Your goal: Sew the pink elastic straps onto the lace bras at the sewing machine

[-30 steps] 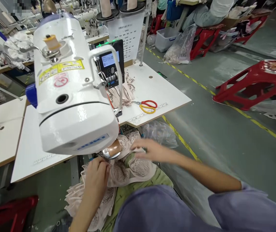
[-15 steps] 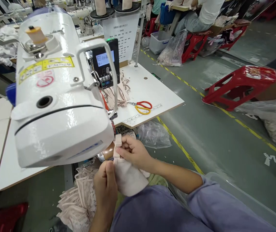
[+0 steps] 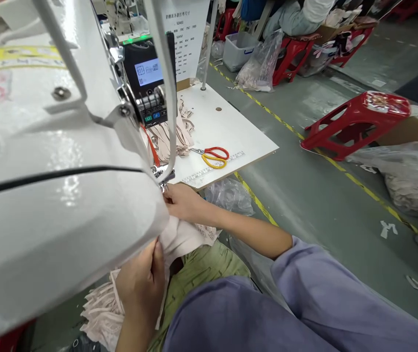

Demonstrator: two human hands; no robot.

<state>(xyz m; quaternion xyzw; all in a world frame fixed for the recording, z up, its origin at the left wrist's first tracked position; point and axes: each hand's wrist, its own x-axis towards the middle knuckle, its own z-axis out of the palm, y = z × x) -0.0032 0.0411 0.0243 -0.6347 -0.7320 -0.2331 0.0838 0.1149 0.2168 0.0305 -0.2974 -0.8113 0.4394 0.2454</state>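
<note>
The left hand (image 3: pixel 141 283) pinches the beige garment (image 3: pixel 183 237); the right hand (image 3: pixel 185 203) meets it too, fingertips partly hidden by the sewing machine (image 3: pixel 84 234), its grip unreadable. The garment, earlier held up before the machine, now runs partly beneath its head. The right forearm slants in from the machine's right, where the white tabletop (image 3: pixel 241 134) (bearing scissors (image 3: pixel 215 157)) extends; farther right, a red stool (image 3: pixel 363 122) lies tipped.

Hands (image 3: pixel 141 281) at pale fabric (image 3: pixel 181 239), sewing machine (image 3: pixel 65 220)
</note>
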